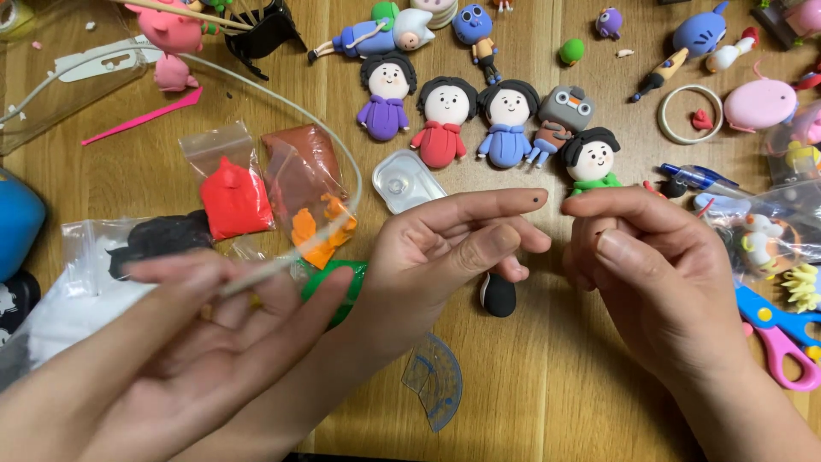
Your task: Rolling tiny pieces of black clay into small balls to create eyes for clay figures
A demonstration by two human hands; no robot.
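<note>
Nearest you:
- A clear protractor [434,381] lies flat on the wooden table [547,376].
- At lower left, a blurred hand [197,342] holds a thin stick [282,261]. It may be a co-worker's, but the blur makes that hard to tell.

Your hands:
- Your left hand [445,252] has its fingers loosely stretched and clamps nothing. A tiny black clay dot [537,199] sits on the tip of the index finger.
- Your right hand [658,265] is just beside it, fingers curled in. It appears to pinch the green-bodied figure [592,161], whose lower part is hidden behind your fingers. Its black-haired head stands clear above them.
- A black clay lump [498,295] lies on the table under your left fingers.
- Pink and blue scissors [782,338] lie at the right edge.

Middle:
- To the left are a bag of red clay [233,201], a bag of orange clay [312,235] and a bag of brown clay [295,152].
- A small clear case [406,180] sits just above your left hand.

Far:
- Three figures lie in a row: a purple figure [385,94], a red figure [442,124] and a blue figure [507,124].
- A grey robot figure [560,115] lies to the right of them.
- A white ring [665,127] and a pink blob [759,104] lie further right.
</note>
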